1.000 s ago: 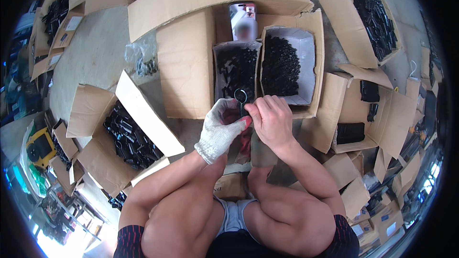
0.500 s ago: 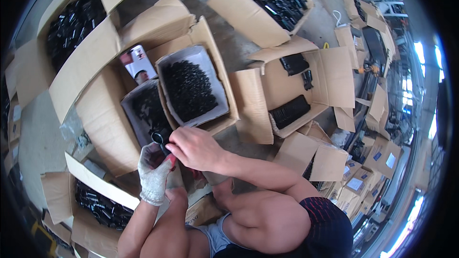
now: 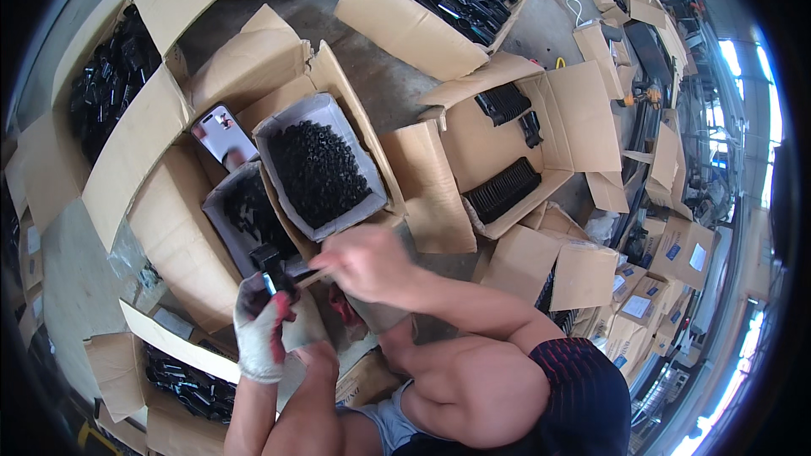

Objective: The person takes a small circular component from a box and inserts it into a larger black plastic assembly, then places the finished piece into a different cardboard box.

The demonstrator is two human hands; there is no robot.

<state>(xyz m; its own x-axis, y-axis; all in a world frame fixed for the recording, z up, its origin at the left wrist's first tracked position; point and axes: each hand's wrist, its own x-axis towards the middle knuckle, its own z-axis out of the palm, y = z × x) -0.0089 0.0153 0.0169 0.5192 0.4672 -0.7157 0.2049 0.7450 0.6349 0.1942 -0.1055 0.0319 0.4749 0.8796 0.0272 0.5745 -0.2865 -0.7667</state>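
1. One black fitting (image 3: 272,270) with a blocky head and a glossy stem stands tilted in the grip of the left hand, near the front edge of the left tray.
2. Two hands: the left hand (image 3: 260,333), in a pale glove with red fingertips, is closed around the fitting's lower part; the bare right hand (image 3: 367,262), just to its right, has bunched, blurred fingers, and I cannot tell whether they hold anything.
3. Two pale-lined trays sit side by side in one large carton (image 3: 173,232): the left tray (image 3: 221,224) holds loose black parts, the right tray (image 3: 353,214) a heap of small black pieces, too many to count.
4. One smartphone (image 3: 221,135), screen lit, leans just beyond the left tray.
5. One open carton (image 3: 469,148) to the right contains two black stacks (image 3: 503,190) and one smaller black piece (image 3: 530,128).
6. Three more open cartons (image 3: 405,25), at top, upper left and lower left, hold black parts.
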